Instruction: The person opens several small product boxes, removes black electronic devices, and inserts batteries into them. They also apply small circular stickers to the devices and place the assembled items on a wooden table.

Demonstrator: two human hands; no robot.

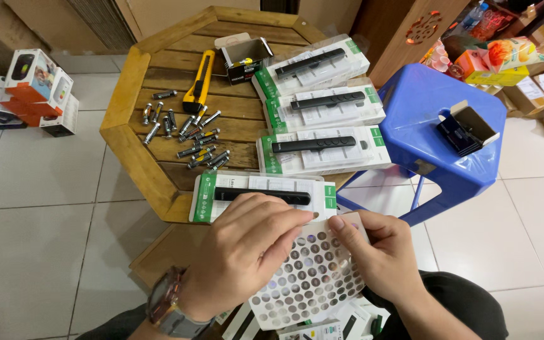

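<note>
My right hand (382, 255) holds a white sheet of small round stickers (306, 277) by its right edge, just above my lap. My left hand (247, 252), with a watch on the wrist, lies over the sheet's left part, fingertips pinching at its top edge. Just beyond my hands, a white and green package with a slim black stick-shaped device (262, 195) rests on the near edge of the wooden octagonal table (133, 157). Three more such packages (322, 151) lie in a row further back.
Several small batteries (187, 132) are scattered on the table, with a yellow utility knife (198, 82) and an open small box (247, 56) behind them. A blue plastic stool (423, 119) bearing an open dark box (467, 129) stands to the right. Boxes sit on the tiled floor at left.
</note>
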